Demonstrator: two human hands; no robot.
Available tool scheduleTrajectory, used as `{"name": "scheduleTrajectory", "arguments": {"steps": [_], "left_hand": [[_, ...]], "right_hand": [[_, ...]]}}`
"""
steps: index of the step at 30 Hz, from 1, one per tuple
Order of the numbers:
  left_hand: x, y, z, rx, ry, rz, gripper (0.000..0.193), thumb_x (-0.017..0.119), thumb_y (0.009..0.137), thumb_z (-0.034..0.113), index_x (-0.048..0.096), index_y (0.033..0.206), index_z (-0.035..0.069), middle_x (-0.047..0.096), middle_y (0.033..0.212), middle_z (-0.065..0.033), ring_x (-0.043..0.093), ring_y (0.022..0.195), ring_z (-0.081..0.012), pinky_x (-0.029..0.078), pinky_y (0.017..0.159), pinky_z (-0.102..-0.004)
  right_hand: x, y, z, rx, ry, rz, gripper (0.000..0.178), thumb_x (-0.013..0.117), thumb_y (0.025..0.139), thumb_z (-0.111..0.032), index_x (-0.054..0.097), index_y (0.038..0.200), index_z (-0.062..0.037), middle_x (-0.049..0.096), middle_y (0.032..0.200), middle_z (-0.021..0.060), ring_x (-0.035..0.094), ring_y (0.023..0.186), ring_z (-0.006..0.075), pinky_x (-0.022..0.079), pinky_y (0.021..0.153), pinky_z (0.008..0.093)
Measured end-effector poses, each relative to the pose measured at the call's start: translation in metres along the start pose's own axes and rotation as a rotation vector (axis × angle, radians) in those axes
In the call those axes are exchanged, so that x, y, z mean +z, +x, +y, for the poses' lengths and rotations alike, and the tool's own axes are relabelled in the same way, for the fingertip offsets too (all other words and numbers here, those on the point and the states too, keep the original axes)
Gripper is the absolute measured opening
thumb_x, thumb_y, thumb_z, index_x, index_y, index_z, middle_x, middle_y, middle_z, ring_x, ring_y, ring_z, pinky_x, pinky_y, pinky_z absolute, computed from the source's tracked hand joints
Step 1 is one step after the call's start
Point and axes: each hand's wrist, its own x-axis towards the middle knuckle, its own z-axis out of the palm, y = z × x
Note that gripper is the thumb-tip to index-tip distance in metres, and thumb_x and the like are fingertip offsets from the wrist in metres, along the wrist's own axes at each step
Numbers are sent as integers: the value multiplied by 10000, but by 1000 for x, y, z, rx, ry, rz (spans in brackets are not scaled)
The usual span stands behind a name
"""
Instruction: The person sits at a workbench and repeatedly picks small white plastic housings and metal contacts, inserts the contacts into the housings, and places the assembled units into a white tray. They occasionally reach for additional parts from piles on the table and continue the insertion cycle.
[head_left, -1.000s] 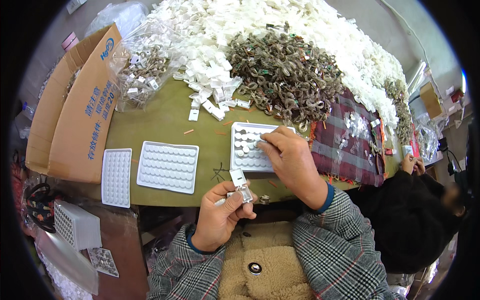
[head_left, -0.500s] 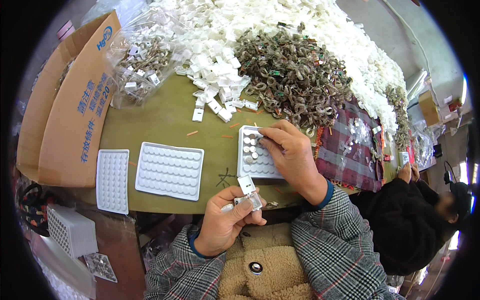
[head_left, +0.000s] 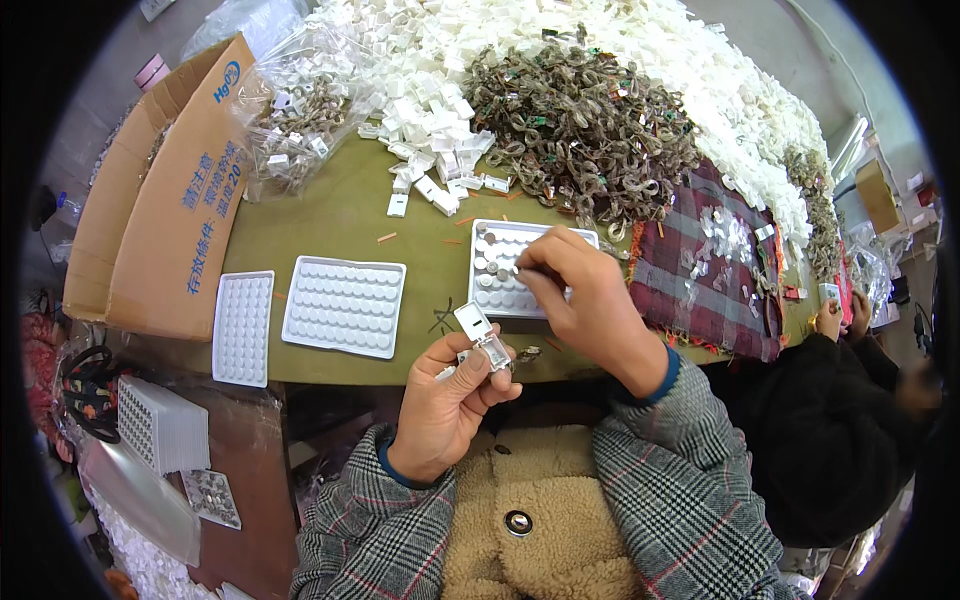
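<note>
My left hand [head_left: 440,400] grips a small white plastic case with its lid [head_left: 472,321] flipped up and its hollow body [head_left: 493,352] facing up. Another small white piece pokes out beside its fingers. Over a white moulded tray [head_left: 510,308], my right hand [head_left: 592,305] has thumb and forefinger pinched together. Whatever lies between those fingertips is too small to make out. Several round silvery discs [head_left: 491,266], like button cells, sit toward the tray's left side. The right hand hides part of the tray.
Two white dimpled trays [head_left: 345,308] [head_left: 243,325] lie to the left, beside a cardboard box [head_left: 170,200]. Behind are heaps of white cases [head_left: 425,125] and coiled wires [head_left: 585,130]. A checked cloth [head_left: 710,270] lies right; another person [head_left: 830,430] sits beyond. Stacked trays [head_left: 165,425] stand lower left.
My right hand has shifted from the far part of the tray toward its near edge. The left hand still holds the opened case. The whole view has shifted slightly.
</note>
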Motion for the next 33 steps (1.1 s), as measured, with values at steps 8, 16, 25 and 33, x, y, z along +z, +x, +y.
{"name": "scheduleTrajectory", "arguments": {"steps": [8, 16, 25, 33], "left_hand": [[8, -12, -26, 34, 92, -57, 230, 587, 1000, 97, 600, 1192, -29, 682, 971, -101, 678, 845, -159, 629, 818, -370], [14, -20, -30, -44, 46, -91, 228, 587, 1000, 96, 604, 1195, -21, 681, 969, -83, 671, 839, -150, 634, 805, -353], [8, -17, -21, -49, 137, -16, 211, 615, 983, 95, 628, 1145, -40, 684, 948, -121, 682, 787, -163, 638, 758, -338], [5, -11, 6, -22, 251, 97, 247, 620, 925, 67, 622, 1129, -71, 687, 919, -160, 664, 687, -170, 617, 611, -329]], "right_hand": [[-12, -68, -45, -182, -92, -26, 156, 673, 782, 0, 615, 925, 22, 575, 917, 120, 650, 752, 275, 542, 551, 356], [-23, -85, -47, -20, 240, 54, 269, 642, 808, 115, 666, 1063, 34, 632, 968, 139, 674, 794, 246, 551, 654, 314], [4, -73, -36, -378, -49, 168, 328, 678, 709, 12, 680, 1037, -4, 687, 904, 108, 673, 786, 262, 549, 668, 334], [12, -22, -10, -41, -67, 166, 223, 655, 819, 64, 673, 1034, 13, 635, 893, 136, 652, 771, 317, 524, 659, 373]]}}
